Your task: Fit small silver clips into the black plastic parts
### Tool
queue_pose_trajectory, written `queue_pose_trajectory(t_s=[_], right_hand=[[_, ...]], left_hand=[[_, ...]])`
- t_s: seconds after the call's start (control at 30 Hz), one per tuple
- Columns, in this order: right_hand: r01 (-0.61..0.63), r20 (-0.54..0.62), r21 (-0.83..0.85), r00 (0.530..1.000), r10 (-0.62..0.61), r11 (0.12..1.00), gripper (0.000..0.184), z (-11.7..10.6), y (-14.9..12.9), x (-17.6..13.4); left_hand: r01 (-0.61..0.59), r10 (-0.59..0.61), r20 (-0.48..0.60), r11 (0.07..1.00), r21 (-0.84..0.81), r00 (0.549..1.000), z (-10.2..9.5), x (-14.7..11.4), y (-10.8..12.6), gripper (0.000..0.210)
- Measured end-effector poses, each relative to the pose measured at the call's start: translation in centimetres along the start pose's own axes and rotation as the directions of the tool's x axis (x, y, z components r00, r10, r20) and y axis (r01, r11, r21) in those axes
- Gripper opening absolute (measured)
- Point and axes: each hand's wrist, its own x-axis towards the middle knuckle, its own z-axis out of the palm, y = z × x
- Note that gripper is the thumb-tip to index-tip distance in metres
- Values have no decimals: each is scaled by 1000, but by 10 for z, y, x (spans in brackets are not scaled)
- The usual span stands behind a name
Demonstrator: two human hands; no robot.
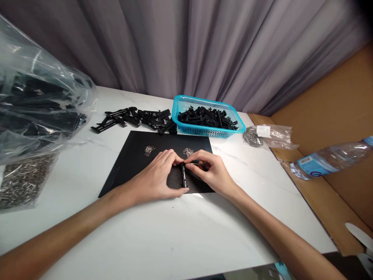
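The left hand (159, 175) grips the slim black plastic part (183, 177) by its ends — likely light, stiff, best held there. The right hand (214, 171) pinches a thin rod (194, 163).

The near tabletop (171, 237) leaves the hands (159, 175) (215, 173) passage; a blue basket (204, 131) obstructs beyond.

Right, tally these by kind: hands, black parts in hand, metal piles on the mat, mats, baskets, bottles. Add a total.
Left hand and right hand: 2
Held black part: 1
Left metal pile and right metal pile: 2
Black mat: 1
Blue basket: 1
Bottle: 1
Total: 8
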Motion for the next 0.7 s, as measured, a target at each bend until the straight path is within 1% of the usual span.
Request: queue_pose_trajectory(t_s=[0.1, 0.2, 0.3, 0.37, 0.5, 0.6, 0.7], right_hand=[[114, 37, -105, 993, -110, 988, 11, -2, 1, 0], [183, 54, -205, 983, -176, 961, 12, -2, 1, -1], [240, 62, -326, 971, -232, 915, 10, 1, 0, -2], [247, 63, -430, 968, -244, 868, 9, 4, -1, -3], [213, 42, -596, 971, -234, 774, 5, 10, -3, -4], [226, 61, -645, 968, -245, 730, 6, 11, -3, -4], [243, 79, -644, 964, -253, 726, 9, 9, -3, -5]], left_hand=[[-6, 6, -2, 1000, 0, 1000, 1, 0, 0, 54], [-1, 1, 9, 1000, 1, 1000, 1, 1, 0, 54], [-2, 2, 20, 1000, 1, 1000, 0, 3, 1, 53], [-5, 5, 18, 1000, -1, 1000, 0, 3, 1, 53], [-10, 10, 3, 1000, -11, 1000, 1, 2, 1, 53], [-19, 19, 0, 1000, -12, 1000, 1, 1, 0, 53], [-22, 22, 6, 1000, -8, 1000, 1, 1, 0, 52]])
